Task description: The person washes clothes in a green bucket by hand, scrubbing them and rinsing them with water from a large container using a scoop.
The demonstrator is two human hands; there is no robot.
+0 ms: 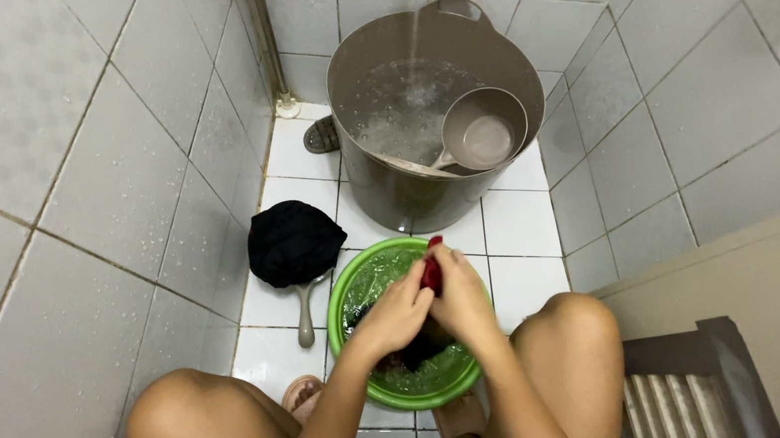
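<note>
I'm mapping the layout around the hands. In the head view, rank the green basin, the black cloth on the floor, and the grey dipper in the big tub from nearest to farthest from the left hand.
1. Green basin: directly beneath the left hand.
2. Black cloth: on the floor tiles, up and to the left.
3. Grey dipper: inside the big tub, ahead and to the right, farthest.

My hands (431,302) cover most of the red cloth (433,270), so its shape stays unclear. Under my wrists a dark garment (419,351) sinks into the green basin (355,286), half hidden. The grey washboard (683,401) runs off the bottom edge.
</note>
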